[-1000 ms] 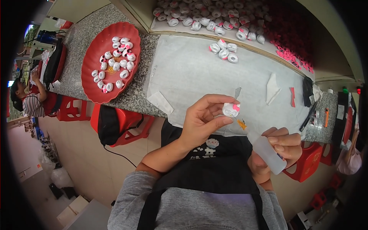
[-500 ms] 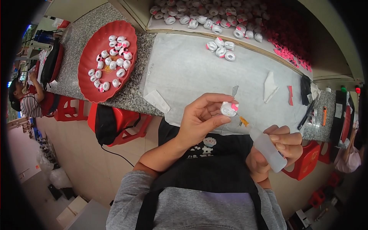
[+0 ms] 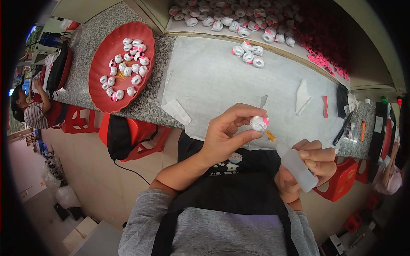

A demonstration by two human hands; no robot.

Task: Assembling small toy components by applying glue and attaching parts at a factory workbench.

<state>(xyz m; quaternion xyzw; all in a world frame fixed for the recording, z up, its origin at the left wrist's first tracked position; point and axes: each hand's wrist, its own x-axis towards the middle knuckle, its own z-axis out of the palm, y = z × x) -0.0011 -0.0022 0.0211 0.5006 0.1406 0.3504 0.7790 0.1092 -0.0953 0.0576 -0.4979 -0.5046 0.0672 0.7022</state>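
Observation:
Between the thumb and fingers of my left hand (image 3: 224,132) is a small round white bead-like figure (image 3: 257,124) with a pink patch on its right side. My right hand (image 3: 315,160) grips a translucent squeeze bottle (image 3: 297,168), tilted toward the figure. The bottle's orange needle tip (image 3: 270,136) points at the figure's pink side; whether it touches cannot be made out. Both hands are above the near edge of a white paper sheet (image 3: 200,81). Farther back on the sheet, several similar white figures (image 3: 247,55) sit in a cluster.
At left, a red scalloped dish (image 3: 97,55) holds several white figures. A shelf beyond the sheet carries heaps of white figures (image 3: 235,26) and small pink pieces (image 3: 324,59). Paper scraps (image 3: 303,98) lie on the sheet. Red stools (image 3: 341,181) stand below; a person (image 3: 34,113) sits far left.
The white figure has turned in my left fingers, so its pink patch now faces more to the right. My right hand keeps its grip on the bottle. The whole view has shifted slightly.

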